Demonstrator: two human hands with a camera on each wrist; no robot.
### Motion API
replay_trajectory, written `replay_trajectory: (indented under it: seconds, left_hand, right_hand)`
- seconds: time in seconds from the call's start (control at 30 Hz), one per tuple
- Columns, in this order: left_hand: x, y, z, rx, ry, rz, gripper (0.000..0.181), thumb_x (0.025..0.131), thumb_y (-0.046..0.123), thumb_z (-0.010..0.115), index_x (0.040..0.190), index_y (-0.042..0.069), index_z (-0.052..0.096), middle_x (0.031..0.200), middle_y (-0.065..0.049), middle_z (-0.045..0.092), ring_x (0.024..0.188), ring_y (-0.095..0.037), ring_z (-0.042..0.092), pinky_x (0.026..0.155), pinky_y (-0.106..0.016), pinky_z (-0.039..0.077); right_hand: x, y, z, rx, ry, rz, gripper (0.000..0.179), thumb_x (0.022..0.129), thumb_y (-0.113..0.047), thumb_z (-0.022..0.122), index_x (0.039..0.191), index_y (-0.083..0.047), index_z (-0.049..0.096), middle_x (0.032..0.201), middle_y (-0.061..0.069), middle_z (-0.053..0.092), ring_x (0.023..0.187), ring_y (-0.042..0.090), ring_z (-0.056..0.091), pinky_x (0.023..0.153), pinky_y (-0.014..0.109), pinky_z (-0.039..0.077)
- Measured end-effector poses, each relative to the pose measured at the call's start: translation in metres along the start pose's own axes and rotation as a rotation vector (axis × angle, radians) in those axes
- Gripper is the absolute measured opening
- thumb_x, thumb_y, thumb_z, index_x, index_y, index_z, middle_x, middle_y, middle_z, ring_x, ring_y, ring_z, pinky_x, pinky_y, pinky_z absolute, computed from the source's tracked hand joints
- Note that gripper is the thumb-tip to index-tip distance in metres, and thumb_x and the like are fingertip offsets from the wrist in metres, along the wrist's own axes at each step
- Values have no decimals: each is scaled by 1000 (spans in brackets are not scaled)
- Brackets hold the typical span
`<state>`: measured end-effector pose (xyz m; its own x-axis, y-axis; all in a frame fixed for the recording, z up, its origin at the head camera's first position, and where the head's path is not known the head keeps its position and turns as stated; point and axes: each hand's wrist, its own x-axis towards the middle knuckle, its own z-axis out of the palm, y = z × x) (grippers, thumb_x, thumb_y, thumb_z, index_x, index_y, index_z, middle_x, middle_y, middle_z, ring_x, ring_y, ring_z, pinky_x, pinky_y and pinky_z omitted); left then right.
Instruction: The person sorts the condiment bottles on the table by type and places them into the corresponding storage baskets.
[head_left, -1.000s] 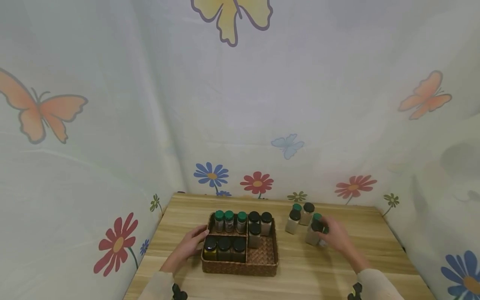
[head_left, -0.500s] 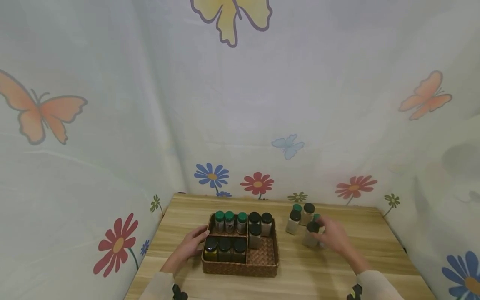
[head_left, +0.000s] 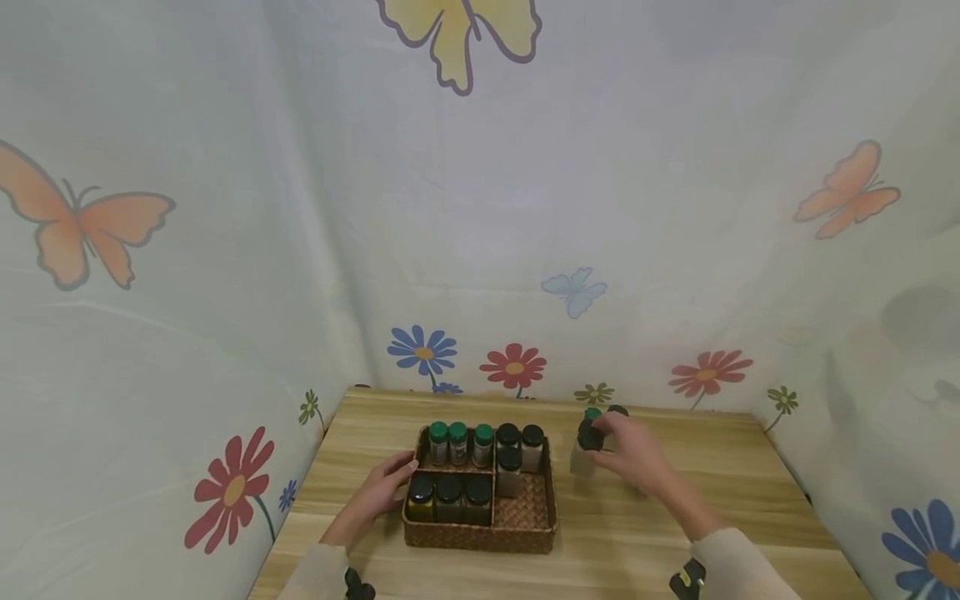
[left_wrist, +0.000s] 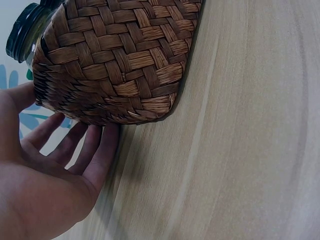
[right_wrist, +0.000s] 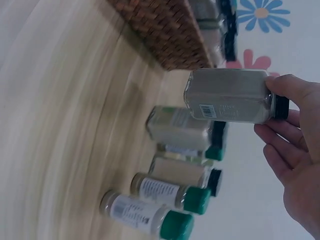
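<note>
My right hand (head_left: 633,450) pinches a spice jar (right_wrist: 227,95) by its black cap, thumb on one side and fingertips on the other. The clear, angular jar holds greyish powder; in the right wrist view it is apart from the table. In the head view it overlaps the jars behind it. On the left, the fingers of my left hand (left_wrist: 55,185) rest spread against the end wall of a brown woven basket (left_wrist: 125,65), with the thumb at its rim. Green-capped jars (head_left: 458,443) stand in its back left compartment, dark-capped jars (head_left: 449,500) in front, and black-capped jars (head_left: 509,471) on the right.
Beyond the held jar, a black-capped jar (right_wrist: 180,127) and several others stand on the wooden table (head_left: 600,558). Two green-capped bottles (right_wrist: 135,215) are nearer in the right wrist view. A flowered cloth (head_left: 480,208) hangs around the table.
My right hand has lifted a black-capped jar from the right-hand group and moved left with it, over the jars nearer the basket. The left hand and basket have stayed still.
</note>
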<state>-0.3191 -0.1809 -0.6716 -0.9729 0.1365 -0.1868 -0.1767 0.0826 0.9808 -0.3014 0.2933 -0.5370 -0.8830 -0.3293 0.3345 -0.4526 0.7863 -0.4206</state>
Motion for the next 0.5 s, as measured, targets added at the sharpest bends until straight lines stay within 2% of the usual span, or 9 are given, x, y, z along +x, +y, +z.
replay_trajectory:
  seconds: [0.2,0.3,0.5]
  left_hand:
    - [0,0,0,4,-8,-4,56,112,30,56,158,-1,45,157,-28,47,143,-50,46,99,-59,57]
    - [1,0,-1,4,-11,-2,56,112,30,57,157,0,45,157,-27,47,144,-50,46,98,-59,58]
    - [0,-1,-2,0,-9,-2,57,111,31,58,157,0,46,157,-27,48,143,-50,46,98,-58,58]
  right_hand:
    - [9,-23,1,91,-18,-16,38,85,-17,92,115,-11,70,106,-2,72,97,20,71,83,44,62]
    - [13,-32,4,144,-41,-39,36,86,-18,91,115,-12,70,106,-3,72,99,20,71,86,46,62]
    - [17,-43,16,142,-82,-88,36,89,-21,89,117,-11,69,108,-2,71,101,23,70,88,50,61]
